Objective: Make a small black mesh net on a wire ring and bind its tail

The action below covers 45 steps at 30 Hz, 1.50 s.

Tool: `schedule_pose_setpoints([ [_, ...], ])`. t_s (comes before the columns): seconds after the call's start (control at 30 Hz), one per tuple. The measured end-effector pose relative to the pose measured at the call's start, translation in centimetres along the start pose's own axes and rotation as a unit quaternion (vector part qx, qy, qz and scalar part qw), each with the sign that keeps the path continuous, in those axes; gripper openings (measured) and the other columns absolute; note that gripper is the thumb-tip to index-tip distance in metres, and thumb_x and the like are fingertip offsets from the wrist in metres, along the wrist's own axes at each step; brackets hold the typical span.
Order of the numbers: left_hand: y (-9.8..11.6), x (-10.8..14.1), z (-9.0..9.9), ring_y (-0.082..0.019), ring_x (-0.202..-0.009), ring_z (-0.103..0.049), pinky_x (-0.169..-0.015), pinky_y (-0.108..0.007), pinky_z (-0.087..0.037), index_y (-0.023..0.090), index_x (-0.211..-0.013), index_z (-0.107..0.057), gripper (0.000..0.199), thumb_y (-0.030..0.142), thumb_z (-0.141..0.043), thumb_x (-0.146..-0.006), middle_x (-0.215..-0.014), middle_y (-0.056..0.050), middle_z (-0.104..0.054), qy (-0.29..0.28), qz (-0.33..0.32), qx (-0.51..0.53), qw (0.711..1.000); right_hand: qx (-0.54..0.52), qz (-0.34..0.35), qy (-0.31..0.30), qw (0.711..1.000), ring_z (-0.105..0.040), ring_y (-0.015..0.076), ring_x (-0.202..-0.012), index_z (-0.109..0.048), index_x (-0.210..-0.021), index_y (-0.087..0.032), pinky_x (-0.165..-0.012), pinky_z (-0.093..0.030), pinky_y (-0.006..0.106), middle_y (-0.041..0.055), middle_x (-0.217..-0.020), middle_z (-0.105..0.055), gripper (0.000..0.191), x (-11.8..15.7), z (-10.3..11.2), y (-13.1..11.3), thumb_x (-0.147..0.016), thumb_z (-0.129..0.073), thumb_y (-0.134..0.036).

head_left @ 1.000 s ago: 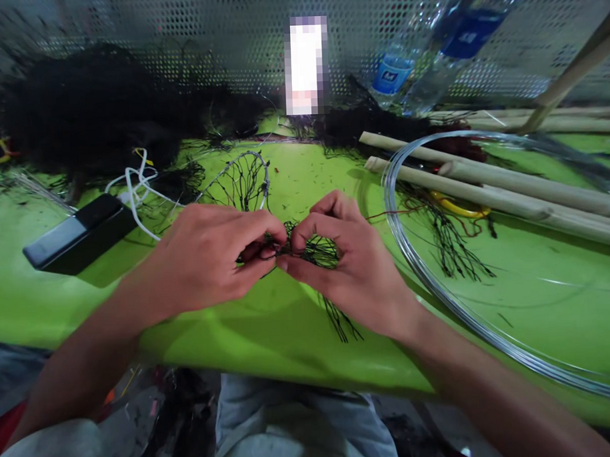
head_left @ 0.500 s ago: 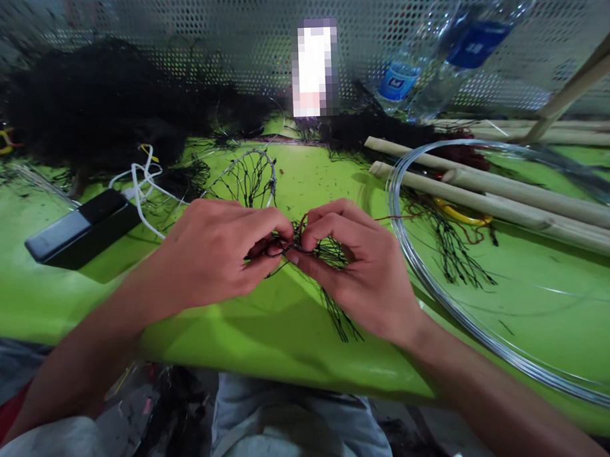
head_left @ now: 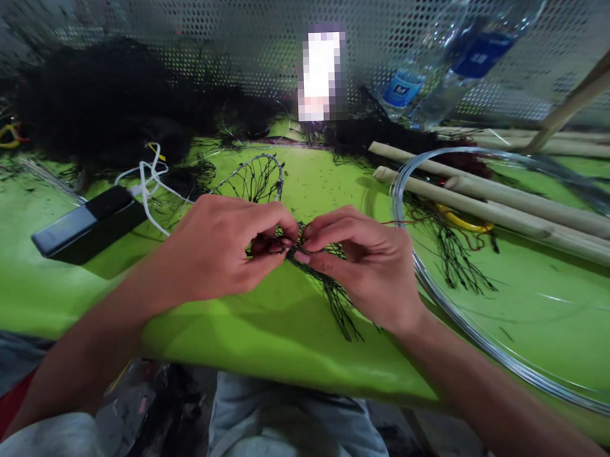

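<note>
Both hands meet at the centre of the green table (head_left: 198,332), with their fingertips almost touching. My left hand (head_left: 225,244) pinches the gathered edge of a piece of black netting (head_left: 338,310). The thumb and forefinger of my right hand (head_left: 369,259) are closed on the same edge, and loose strands hang below them. A thin red thread (head_left: 399,222) runs rightward from near my right hand. Just behind my hands lies a netted wire hoop (head_left: 256,180). Small details between the fingertips are hidden.
At left are a black power bank (head_left: 87,223), a white cable (head_left: 144,184) and a large black net heap (head_left: 100,102). A wire coil (head_left: 455,313) and wooden sticks (head_left: 514,214) lie at right. Behind stand plastic bottles (head_left: 403,88) and a blurred bright screen (head_left: 322,71) against a perforated panel.
The fingers of my right hand have shifted slightly, with the fingertips pressed flatter on the netting. My left hand keeps its pinch. The whole view has shifted a little.
</note>
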<state>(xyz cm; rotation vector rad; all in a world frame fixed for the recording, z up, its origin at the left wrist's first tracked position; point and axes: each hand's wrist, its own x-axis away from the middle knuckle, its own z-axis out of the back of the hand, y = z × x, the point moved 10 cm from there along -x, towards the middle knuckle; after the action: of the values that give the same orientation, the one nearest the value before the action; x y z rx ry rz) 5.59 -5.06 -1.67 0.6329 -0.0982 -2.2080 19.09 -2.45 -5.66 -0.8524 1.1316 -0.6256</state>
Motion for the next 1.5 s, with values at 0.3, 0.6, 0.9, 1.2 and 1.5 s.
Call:
schedule_pose_setpoints([
  [0.3, -0.1, 0.0, -0.1, -0.017, -0.068, -0.074, -0.065, -0.032, -0.051, 0.028, -0.104, -0.072, 0.016, 0.023, -0.06, -0.095, -0.079, 0.002, -0.079, -0.005, 0.0, -0.003, 1.0, 0.055, 0.071, 0.034, 0.995, -0.068, 0.013, -0.079, -0.085, -0.087, -0.029, -0.073, -0.06, 0.03, 0.0, -0.092, -0.073, 0.023, 0.5, 0.5, -1.4, -0.081, -0.085, -0.007],
  [0.6, 0.1, 0.1, -0.1, -0.019, -0.067, -0.072, -0.063, -0.032, -0.049, 0.03, -0.111, -0.075, 0.022, 0.026, -0.06, -0.095, -0.075, 0.002, -0.077, -0.003, -0.009, -0.023, 1.0, 0.089, 0.098, 0.041, 0.99, -0.072, 0.0143, -0.073, -0.084, -0.089, -0.029, -0.061, -0.057, 0.028, 0.0006, -0.091, -0.081, 0.021, 0.7, 0.3, -2.3, -0.087, -0.08, -0.009],
  [0.9, -0.3, 0.1, -0.4, -0.019, -0.069, -0.071, -0.064, -0.033, -0.047, 0.029, -0.114, -0.075, 0.026, 0.028, -0.055, -0.098, -0.076, 0.001, -0.076, -0.019, 0.014, -0.039, 0.999, 0.117, 0.104, -0.018, 0.988, -0.067, 0.0099, -0.062, -0.081, -0.107, -0.029, -0.057, -0.055, 0.025, -0.0024, -0.096, -0.083, 0.027, 0.6, -0.4, -2.7, -0.09, -0.08, -0.008],
  [1.2, -0.1, -0.1, -1.2, -0.019, -0.07, -0.07, -0.068, -0.034, -0.046, 0.025, -0.104, -0.078, 0.027, 0.027, -0.052, -0.1, -0.082, -0.002, -0.079, -0.044, 0.001, -0.044, 0.998, -0.034, -0.003, -0.129, 0.991, -0.078, 0.0123, -0.092, -0.072, -0.11, -0.024, -0.081, -0.063, 0.023, -0.0019, -0.103, -0.08, 0.023, 0.0, -1.6, -0.4, -0.093, -0.077, -0.01],
  [1.5, 0.0, -0.1, -0.7, -0.018, -0.065, -0.067, -0.064, -0.035, -0.043, 0.028, -0.11, -0.079, 0.025, 0.029, -0.056, -0.1, -0.078, 0.0, -0.078, -0.025, -0.004, -0.043, 0.999, -0.043, -0.053, -0.111, 0.991, -0.077, 0.0128, -0.091, -0.069, -0.105, -0.021, -0.083, -0.063, 0.026, 0.001, -0.103, -0.08, 0.015, 0.1, -1.1, 0.0, -0.097, -0.068, -0.009],
])
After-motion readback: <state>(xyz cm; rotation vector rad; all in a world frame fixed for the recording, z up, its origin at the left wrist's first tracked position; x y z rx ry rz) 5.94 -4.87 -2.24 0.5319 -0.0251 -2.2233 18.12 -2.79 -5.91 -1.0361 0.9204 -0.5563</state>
